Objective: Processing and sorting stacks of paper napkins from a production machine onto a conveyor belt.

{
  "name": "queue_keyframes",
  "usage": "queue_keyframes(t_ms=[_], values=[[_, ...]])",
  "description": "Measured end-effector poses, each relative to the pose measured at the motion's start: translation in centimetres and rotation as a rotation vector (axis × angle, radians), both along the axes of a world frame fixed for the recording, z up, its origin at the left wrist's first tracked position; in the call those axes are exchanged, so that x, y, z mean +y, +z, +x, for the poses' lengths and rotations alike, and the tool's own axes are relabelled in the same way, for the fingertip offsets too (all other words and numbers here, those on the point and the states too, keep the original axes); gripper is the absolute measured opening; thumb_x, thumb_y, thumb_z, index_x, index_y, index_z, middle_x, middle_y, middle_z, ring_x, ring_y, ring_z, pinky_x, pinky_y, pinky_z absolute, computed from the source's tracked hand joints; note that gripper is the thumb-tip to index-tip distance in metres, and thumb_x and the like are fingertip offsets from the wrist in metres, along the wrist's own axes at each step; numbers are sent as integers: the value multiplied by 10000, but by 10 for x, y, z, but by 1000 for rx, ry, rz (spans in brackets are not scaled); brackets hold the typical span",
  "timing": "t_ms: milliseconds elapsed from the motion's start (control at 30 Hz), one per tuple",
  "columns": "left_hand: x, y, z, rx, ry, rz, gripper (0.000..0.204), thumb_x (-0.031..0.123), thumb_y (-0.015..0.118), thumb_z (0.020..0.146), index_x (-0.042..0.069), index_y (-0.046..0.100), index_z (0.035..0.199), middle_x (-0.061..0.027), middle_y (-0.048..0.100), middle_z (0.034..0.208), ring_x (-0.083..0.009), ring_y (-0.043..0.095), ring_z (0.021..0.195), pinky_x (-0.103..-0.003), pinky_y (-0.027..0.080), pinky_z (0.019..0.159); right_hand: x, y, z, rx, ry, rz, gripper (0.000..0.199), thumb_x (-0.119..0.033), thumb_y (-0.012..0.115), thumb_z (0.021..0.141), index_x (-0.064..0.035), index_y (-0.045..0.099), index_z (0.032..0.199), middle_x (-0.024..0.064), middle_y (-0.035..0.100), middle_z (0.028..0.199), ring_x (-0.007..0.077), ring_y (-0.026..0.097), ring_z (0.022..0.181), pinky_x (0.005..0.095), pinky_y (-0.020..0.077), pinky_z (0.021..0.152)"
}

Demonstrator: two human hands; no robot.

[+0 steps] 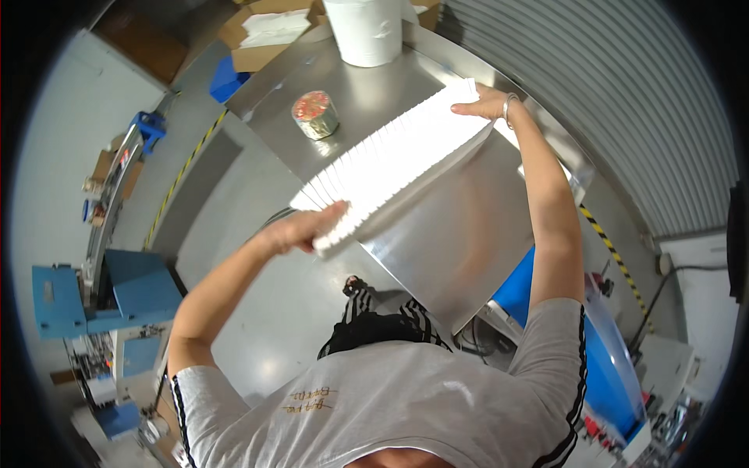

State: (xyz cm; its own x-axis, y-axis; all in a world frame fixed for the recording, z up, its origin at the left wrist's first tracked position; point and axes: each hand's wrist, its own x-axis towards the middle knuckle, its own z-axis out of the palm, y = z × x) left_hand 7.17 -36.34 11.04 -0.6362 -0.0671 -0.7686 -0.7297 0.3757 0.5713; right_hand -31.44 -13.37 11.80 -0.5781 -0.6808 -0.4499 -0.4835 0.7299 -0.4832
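White slatted stack (398, 156) spans slantwise between both hands, its right end over the steel table (476, 226), its left end out past the table's edge, above the floor. I can't tell whether its underside touches the steel. The left hand (306, 225) grasps the lower end, thumb on top; the right hand (485, 103) pinches the upper end likewise. Most fingers are hidden underneath. From my seat, I'd press inward evenly from both ends, since loose slats could fan out or slip from the middle, and I'd keep both wrists level with the run. I'd also mind the silvery roll (315, 115) just beyond, and the white bucket (365, 35) farther back.
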Motion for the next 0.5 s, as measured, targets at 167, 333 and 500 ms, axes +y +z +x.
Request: queue_keyframes(t_ms=[167,333,500], values=[[108,-25,40,38,427,529,818,658,586,805,9,514,1298,-127,602,1031,-149,579,872,-282,506,796,-60,-10,1,229,-11,-84,1170,-759,609,653,26,258,1447,246,357,1444,325,345,1357,354,270,1117],[204,-40,57,70,598,1165,704,445,515,944,14,271,1443,-105,360,1433,-227,440,1265,-397,424,990,-109,4,53,276,243,-75,1021,-755,558,700,-115,319,1458,203,390,1437,344,364,1340,380,284,1114],[268,-55,62,-17,548,1466,705,535,415,955,185,145,1504,-26,222,1526,-208,343,1331,-431,357,1030,-145,-2,109,329,573,-202,844,-720,510,772,-155,434,1394,207,601,1198,381,541,1142,397,401,993]])
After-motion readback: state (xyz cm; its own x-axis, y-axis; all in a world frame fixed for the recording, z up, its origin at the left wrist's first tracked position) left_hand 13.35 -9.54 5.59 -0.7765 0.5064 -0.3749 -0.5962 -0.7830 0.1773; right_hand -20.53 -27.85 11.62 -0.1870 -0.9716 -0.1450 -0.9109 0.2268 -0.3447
